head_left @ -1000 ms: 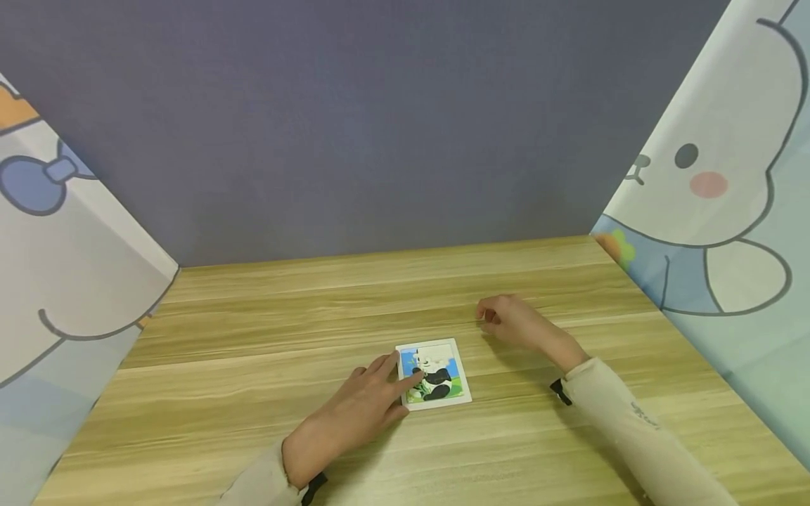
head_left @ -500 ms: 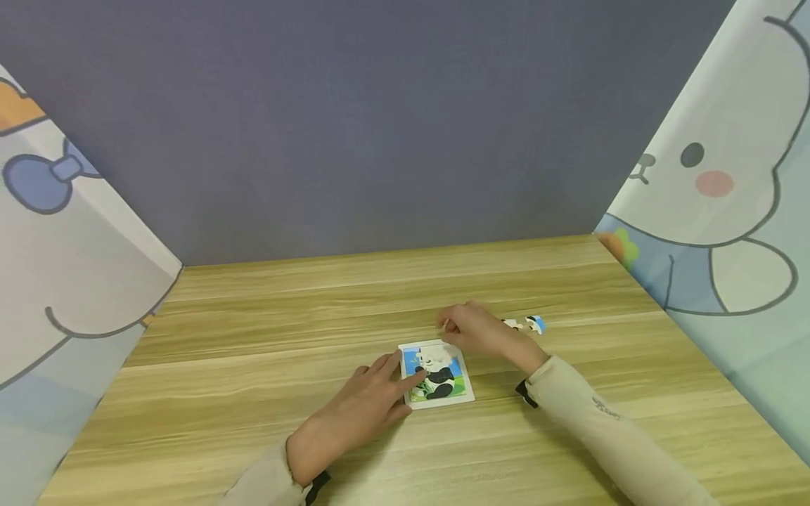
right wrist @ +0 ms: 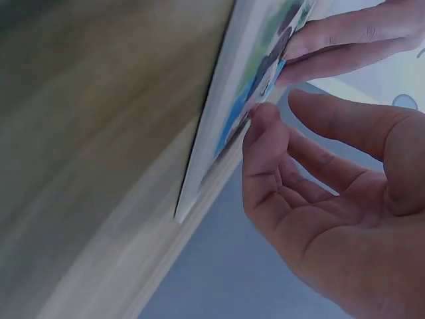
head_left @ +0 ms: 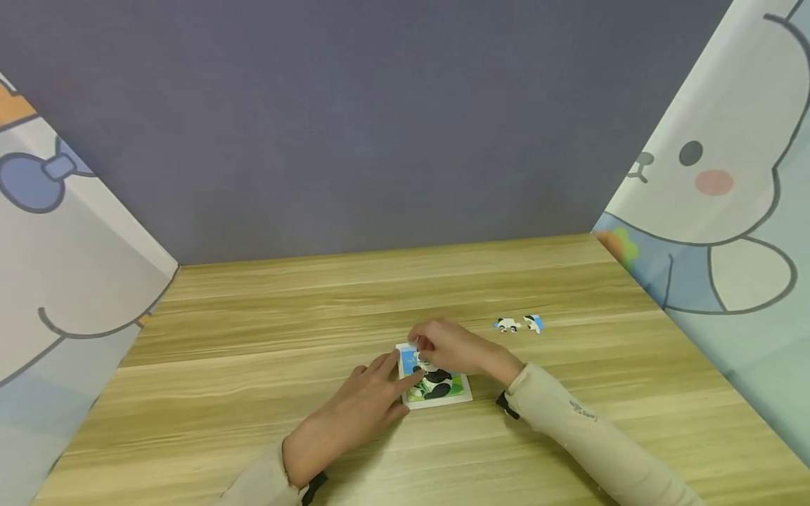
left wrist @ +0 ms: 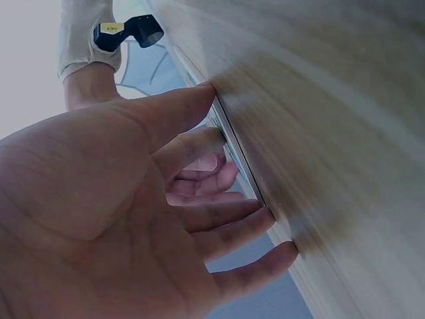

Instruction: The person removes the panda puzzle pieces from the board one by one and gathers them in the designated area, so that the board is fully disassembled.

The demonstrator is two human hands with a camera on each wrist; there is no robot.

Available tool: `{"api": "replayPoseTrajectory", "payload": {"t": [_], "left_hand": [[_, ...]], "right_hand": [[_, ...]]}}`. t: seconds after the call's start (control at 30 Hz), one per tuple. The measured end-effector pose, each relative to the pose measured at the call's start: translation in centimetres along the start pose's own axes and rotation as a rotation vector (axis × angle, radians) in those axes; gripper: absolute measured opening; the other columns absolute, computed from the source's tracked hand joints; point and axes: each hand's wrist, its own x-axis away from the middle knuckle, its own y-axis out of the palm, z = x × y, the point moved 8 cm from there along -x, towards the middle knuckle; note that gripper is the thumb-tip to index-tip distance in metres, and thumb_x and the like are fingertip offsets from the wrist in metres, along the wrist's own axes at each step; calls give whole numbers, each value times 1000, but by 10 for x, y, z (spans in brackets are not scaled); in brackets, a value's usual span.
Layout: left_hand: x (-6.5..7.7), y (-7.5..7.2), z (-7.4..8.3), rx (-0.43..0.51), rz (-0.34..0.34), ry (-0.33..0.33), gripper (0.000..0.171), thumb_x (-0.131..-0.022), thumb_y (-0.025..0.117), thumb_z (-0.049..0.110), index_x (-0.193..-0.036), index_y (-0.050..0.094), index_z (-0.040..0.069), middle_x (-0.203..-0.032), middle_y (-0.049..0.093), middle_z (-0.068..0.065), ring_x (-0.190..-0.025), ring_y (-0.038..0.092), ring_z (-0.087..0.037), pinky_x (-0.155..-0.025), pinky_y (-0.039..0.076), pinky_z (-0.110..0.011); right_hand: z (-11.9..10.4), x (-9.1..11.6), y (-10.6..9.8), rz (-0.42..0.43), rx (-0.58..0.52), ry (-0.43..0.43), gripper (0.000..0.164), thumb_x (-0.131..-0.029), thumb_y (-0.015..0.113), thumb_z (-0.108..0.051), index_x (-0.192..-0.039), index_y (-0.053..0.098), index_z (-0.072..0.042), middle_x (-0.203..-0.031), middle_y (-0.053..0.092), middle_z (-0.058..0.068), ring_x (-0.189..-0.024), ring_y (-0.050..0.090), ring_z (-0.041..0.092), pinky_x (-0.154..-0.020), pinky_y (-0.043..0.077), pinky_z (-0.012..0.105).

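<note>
A white-framed panda jigsaw puzzle point(head_left: 438, 404) lies on the wooden table, in the middle of the head view. My left hand point(head_left: 354, 411) rests at its left side, fingers extended; one finger reaches over the picture. In the left wrist view, the left fingertips point(left wrist: 206, 93) lie along the puzzle's edge. My right hand point(head_left: 449, 346) is over the upper part of the puzzle with bent fingers and hides that part. In the right wrist view, the right fingertips point(right wrist: 267, 114) are right at the picture, the thumb a little apart; I cannot tell whether a piece is between them.
Two loose puzzle pieces lie beyond the right hand: one with panda eyes point(head_left: 507, 325), and a blue and white one point(head_left: 534, 323). A grey panel point(head_left: 380, 126) stands behind the table point(head_left: 253, 337), with cartoon-printed sheets point(head_left: 715, 232) at both sides.
My right hand has moved left from the loose pieces to over the puzzle's upper part, uncovering two loose pieces. My left hand has stayed at the puzzle's left side.
</note>
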Motion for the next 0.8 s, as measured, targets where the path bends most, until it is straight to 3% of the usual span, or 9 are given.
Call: {"api": "replayPoseTrajectory", "payload": {"t": [0.23,0.47,0.8], "left_hand": [[1,-3,0,8,14,19,51,-98,62,39,-146,53,26,-147,46,-24,-133,48,-35,-89,52,-52],[2,-3,1,9,28,31,50,-98,63,39,-145,54,26,-147,46,-24,-132,48,-35,-87,53,-52],[2,-3,2,6,27,25,50,-98,62,39,-146,53,26,-148,45,-23,-133,48,-34,-88,53,-52]], "right_hand": [[-2,-1,4,-1,23,-19,28,-92,60,4,-120,65,5,-84,63,-3,-74,56,7,-75,51,26],[-3,1,6,-20,19,-4,20,-94,59,3,-111,67,1,-74,57,-4,-66,48,7,-64,44,25],[-2,4,3,27,69,15,26,-94,63,-4,-120,66,-4,-99,61,1,-87,55,14,-75,49,29]]}}
